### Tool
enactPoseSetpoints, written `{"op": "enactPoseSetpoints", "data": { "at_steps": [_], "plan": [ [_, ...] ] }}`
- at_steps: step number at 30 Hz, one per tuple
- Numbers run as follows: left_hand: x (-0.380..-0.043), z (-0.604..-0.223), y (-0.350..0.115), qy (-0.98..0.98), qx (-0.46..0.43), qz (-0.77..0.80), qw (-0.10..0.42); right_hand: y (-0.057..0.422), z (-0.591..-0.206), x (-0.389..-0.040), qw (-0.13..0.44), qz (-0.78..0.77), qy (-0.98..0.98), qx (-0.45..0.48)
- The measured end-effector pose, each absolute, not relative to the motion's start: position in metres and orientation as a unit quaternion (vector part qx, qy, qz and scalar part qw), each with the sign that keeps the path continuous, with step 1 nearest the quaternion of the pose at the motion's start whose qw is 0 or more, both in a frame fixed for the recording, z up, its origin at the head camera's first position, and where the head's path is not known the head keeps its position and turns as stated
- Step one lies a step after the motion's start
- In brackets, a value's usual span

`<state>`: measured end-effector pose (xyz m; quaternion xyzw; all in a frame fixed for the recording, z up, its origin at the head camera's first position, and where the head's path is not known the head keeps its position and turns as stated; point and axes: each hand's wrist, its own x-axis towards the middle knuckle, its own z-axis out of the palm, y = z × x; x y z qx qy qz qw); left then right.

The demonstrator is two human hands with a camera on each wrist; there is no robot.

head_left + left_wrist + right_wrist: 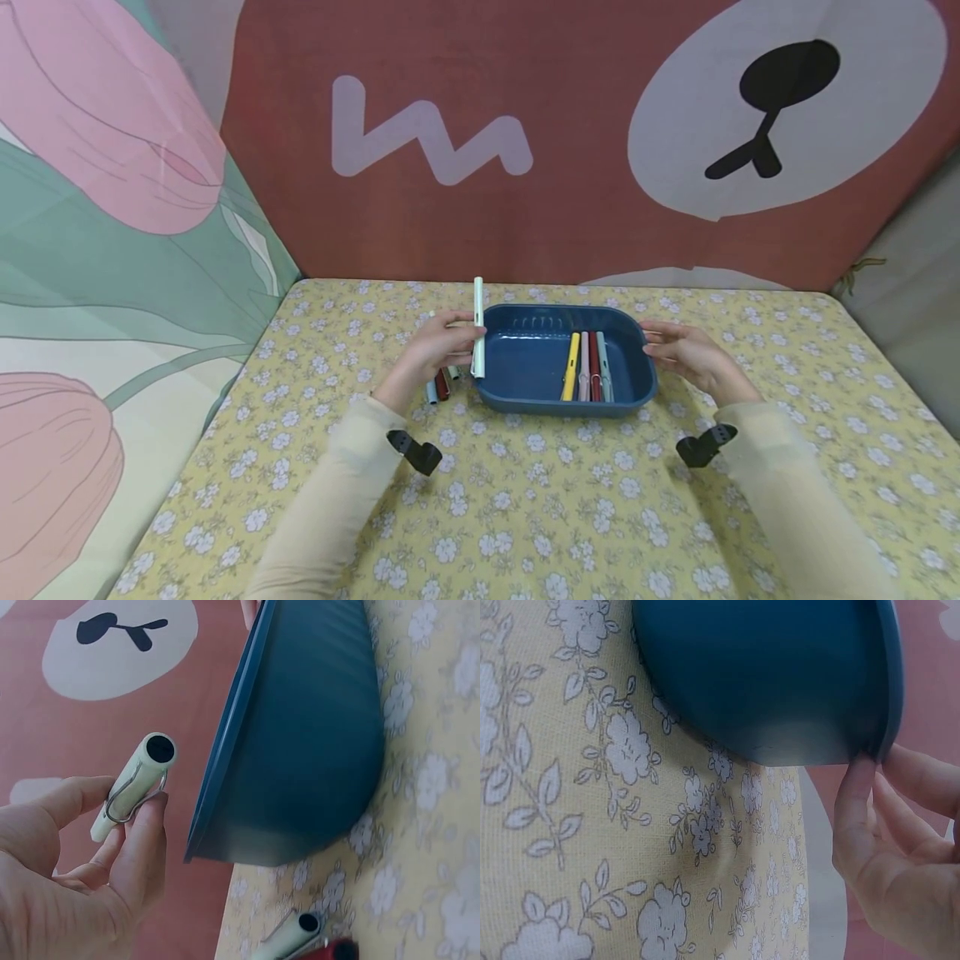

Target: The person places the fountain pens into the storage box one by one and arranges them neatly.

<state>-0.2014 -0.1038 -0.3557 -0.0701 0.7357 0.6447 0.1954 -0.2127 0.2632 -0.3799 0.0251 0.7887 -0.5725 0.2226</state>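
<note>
Between thumb and fingers, my left hand (442,340) pinches a pale green pen (478,329) with a wire clip, held up beside the left rim of a blue tray (517,407). In the left wrist view the same pen (135,787) shows its dark round end, apart from the tray. At the far side my right hand (686,354) pinches the tray's right rim, its thumb and fingers (855,791) about the edge. Inside the tray's right half lie a yellow pen (572,367), a pink pen (584,367), a dark red pen (595,367) and a grey-blue pen (604,367), side by side.
Left of the tray, partly under my left hand, lie a blue pen (431,392), a dark red pen (442,385) and a pale green pen (289,936). A yellow flowered cloth (487,500) covers the table. Behind it stands a printed red backdrop (450,225).
</note>
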Motion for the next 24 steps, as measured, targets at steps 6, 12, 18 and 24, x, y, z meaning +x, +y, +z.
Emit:
{"op": "enactPoseSetpoints", "data": {
  "at_steps": [6,12,18,24],
  "plan": [
    [-0.202,-0.356,-0.094,0.725,-0.069,0.652,0.210,0.263,-0.379,-0.212,0.222,-0.579,0.784,0.027],
    [-0.204,-0.358,-0.087,0.715,-0.062,0.660,0.222,0.263,-0.379,-0.212,0.220,-0.576,0.786,0.031],
    [-0.204,-0.360,-0.079,0.713,-0.062,0.662,0.223,0.262,-0.380,-0.212,0.217,-0.578,0.786,0.036],
    [-0.204,-0.361,-0.069,0.717,-0.053,0.657,0.227,0.262,-0.379,-0.211,0.216,-0.574,0.789,0.034]
  ]
}}
